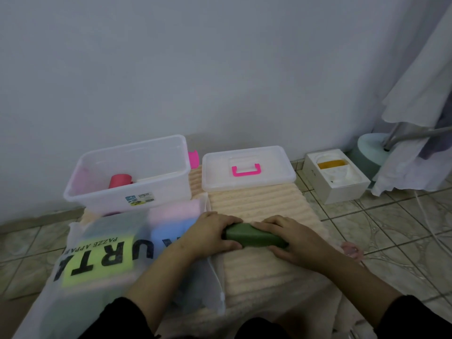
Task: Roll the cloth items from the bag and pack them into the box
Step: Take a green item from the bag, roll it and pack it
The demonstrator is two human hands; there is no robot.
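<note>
Both hands are on the same thing: a dark green cloth roll (254, 237) lying across the ribbed peach towel (264, 204) that's spread on the floor. Left hand (212, 232) has its fingers curled over the roll's left end with the thumb tucked on the near side, and the right hand (292, 237) wraps the right end the same way, so each one is gripping it, not flat on it. The roll looks pretty tight and sits a bit tilted, left end further away than the right. Black sleeves (415, 319) show at the bottom edge. Just left of the hands is the frosted plastic bag (97, 265) with big black letters on it, lying flat, and you can make out pink, blue and yellow-green cloth through it. Behind the bag is the clear plastic box (127, 174), open on top, with a pink roll (118, 181) already standing in it plus something white next to that, hard to tell what. The box's lid (248, 167), with a hot pink handle, lies on the far end of the towel, right of the box. Further right, on the tiled floor (391, 228), there's a small white carton (336, 176) with a yellow thing inside, and white fabric (420, 94) hanging over a stand in the corner.
</note>
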